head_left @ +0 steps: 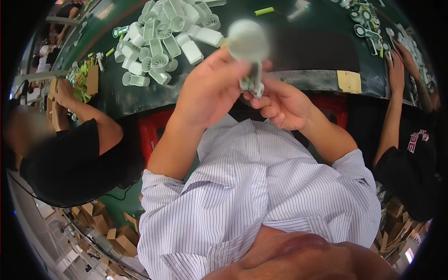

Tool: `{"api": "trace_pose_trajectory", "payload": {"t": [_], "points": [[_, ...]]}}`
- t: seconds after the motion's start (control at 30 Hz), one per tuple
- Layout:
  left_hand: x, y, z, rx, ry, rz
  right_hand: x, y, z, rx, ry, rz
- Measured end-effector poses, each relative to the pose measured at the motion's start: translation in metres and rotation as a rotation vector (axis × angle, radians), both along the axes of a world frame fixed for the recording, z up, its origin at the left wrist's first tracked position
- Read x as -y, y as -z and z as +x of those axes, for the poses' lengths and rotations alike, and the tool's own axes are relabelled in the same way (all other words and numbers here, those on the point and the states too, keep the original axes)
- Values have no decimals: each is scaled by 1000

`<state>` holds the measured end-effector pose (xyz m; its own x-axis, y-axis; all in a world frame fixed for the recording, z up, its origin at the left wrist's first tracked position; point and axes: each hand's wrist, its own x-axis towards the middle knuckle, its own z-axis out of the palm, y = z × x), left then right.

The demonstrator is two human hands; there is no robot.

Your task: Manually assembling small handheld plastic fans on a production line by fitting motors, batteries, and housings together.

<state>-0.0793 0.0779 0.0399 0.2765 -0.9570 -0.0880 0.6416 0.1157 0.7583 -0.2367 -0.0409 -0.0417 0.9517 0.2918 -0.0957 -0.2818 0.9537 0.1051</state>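
My left hand (210, 88) is raised over the table edge and grips a pale green hand-held fan part (248, 44) by its round head. Just right of it, my right hand (280, 105) pinches the lower end of the same part's handle (254, 84) between fingers and thumb. The round head is blurred, close to the camera. Behind my hands, a heap of several similar pale green fan housings (163, 42) lies on the dark green table (303, 51).
A person in black sits at my left, a hand on a cardboard box (91, 79). Another person's hand (396, 70) at my right rests by small parts (368, 28). A green cylinder (264, 10) lies far back. Cardboard boxes (116, 233) sit on the floor.
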Motion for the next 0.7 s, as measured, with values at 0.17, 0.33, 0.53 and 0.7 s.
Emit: {"api": "trace_pose_trajectory", "payload": {"t": [0.17,0.33,0.53,0.7], "points": [[-14,-20,0,277,311,-107,1,-22,0,85,40,-213],[-8,-4,9,349,250,-206,14,-11,13,81,123,-357],[-1,36,22,304,-277,-126,27,-23,20,73,410,-746],[7,48,23,183,-241,-87,23,-8,28,27,475,-851]]}}
